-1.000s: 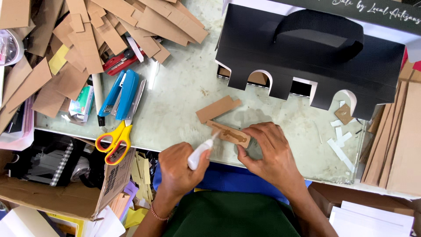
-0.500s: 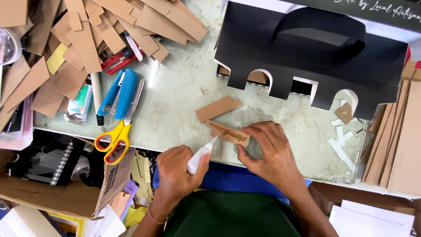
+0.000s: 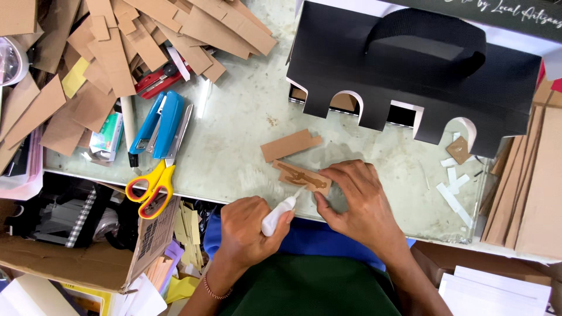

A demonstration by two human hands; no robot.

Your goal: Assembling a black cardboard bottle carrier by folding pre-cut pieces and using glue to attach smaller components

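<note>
My left hand (image 3: 249, 228) grips a small white glue bottle (image 3: 281, 209), its nozzle touching a small brown cardboard strip (image 3: 301, 177) that carries a dark line of glue. My right hand (image 3: 357, 202) presses its fingers on the right end of that strip and holds it flat on the pale glass tabletop (image 3: 246, 123). A second, bare cardboard strip (image 3: 290, 144) lies just behind it, apart from both hands.
A black cardboard carrier with a handle (image 3: 415, 70) stands at the back right. A blue stapler (image 3: 161, 126), yellow-handled scissors (image 3: 149, 187) and a heap of cardboard pieces (image 3: 117, 41) lie to the left. Cardboard sheets (image 3: 527, 193) lean at right. An open box (image 3: 70, 246) sits below left.
The glue nozzle has moved a little right along the strip, leaving a longer glue line. My right hand stays on the strip's end.
</note>
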